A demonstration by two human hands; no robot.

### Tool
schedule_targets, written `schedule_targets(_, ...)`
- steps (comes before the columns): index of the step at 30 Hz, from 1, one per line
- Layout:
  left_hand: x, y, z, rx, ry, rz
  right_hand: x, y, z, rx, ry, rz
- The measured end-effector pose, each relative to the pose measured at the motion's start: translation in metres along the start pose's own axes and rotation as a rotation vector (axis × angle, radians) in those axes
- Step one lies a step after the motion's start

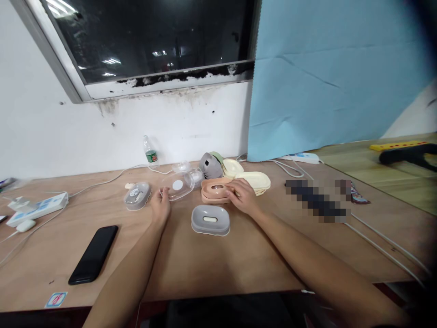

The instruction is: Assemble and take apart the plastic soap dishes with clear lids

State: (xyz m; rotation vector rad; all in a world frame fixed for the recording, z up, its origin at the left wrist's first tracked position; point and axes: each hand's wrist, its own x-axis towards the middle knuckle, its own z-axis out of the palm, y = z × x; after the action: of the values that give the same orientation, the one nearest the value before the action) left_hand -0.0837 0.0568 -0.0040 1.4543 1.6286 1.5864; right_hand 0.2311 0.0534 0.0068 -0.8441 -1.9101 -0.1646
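One grey oval plastic dish (139,200) is apparently sitting lidded; a second grey oval plastic dish (210,226) and, mid-table behind it, a two-layered salmon-pink oval plastic dish (213,196) are looking uncovered. The left hand (161,206) is pinching one clear oval plastic lid (180,191); the right hand (243,197) is pinching the pink rim. Stacked cream oval dishes (256,181) are defeating my count.

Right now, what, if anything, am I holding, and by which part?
Your left hand holds the clear plastic cover by its left edge. Your right hand is at the peach dish's right end; whether it grips, I can't tell.
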Motion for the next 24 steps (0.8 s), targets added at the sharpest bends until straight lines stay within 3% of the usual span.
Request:
schedule_targets(3, 0.012, -0.007, -0.009, 0.031, 0.081, -0.130, 0.000, 0.002, 0.000, -0.014, -0.001, 0.034)
schedule_targets(7, 0.018, -0.009, -0.011, -0.027, 0.086, -0.235, 0.001, 0.002, -0.001, -0.032, -0.001, 0.044)
schedule_targets(15, 0.008, 0.001, 0.000, -0.073, -0.029, -0.181, 0.001, 0.002, 0.000, -0.022, -0.032, 0.057)
schedule_targets(24, 0.014, -0.006, -0.004, 0.185, -0.064, -0.207, 0.002, 0.001, -0.001, -0.025, -0.057, 0.048)
